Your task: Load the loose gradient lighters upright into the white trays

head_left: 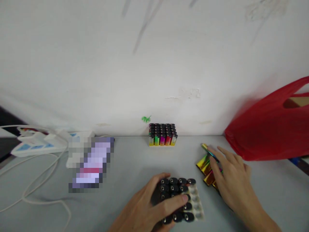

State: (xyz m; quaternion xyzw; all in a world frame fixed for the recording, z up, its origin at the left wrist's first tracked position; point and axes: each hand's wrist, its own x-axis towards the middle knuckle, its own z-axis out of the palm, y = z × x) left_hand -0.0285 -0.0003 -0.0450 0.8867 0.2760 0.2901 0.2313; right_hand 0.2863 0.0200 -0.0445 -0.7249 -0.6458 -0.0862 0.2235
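Observation:
A pale tray point(198, 206) in front of me holds rows of black-topped lighters point(177, 217), and sockets show along its right side. My left hand point(154, 206) is wrapped round the tray's left side, one finger lying across the lighter tops. To the right, shiny gold and multicoloured lighters point(205, 166) lie in a loose pile on the table. My right hand point(231, 174) is over this pile, with its thumb and a finger closed on one metallic lighter point(208, 150). Its other fingers partly hide the pile.
A full block of coloured lighters point(163, 139) stands against the wall point(120, 80). At the left are a blurred-out phone point(94, 161), a white power strip point(38, 145) and loose cables point(31, 201). A red bag point(263, 129) sits at the right on the grey table point(130, 164).

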